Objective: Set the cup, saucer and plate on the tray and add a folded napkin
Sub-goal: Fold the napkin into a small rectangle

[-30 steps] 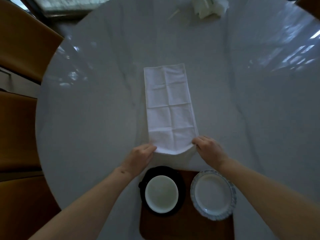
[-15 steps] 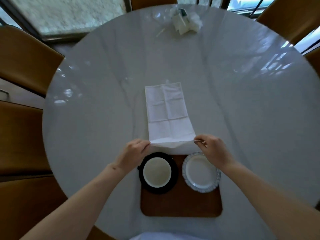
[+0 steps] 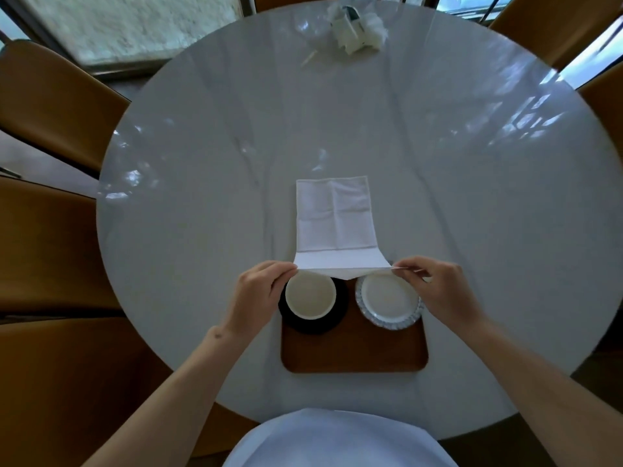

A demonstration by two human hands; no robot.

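Note:
A white cloth napkin (image 3: pixel 333 219) lies on the round table, its far part flat and its near end lifted. My left hand (image 3: pixel 258 293) pinches the near left corner and my right hand (image 3: pixel 438 288) pinches the near right corner, holding that edge taut above the tray. The brown wooden tray (image 3: pixel 354 352) sits at the near table edge. On its left stands a white cup (image 3: pixel 310 294) on a black saucer (image 3: pixel 317 325). A white plate with a patterned rim (image 3: pixel 387 301) lies on its right.
The grey marble table (image 3: pixel 188 203) is ringed by brown chairs (image 3: pixel 57 96). A crumpled white bundle (image 3: pixel 354 26) and a small stick (image 3: pixel 308 59) lie at the far edge.
Both hands have lifted the napkin's near end off the table and raised it over the tray. The head camera has pulled back, showing more table.

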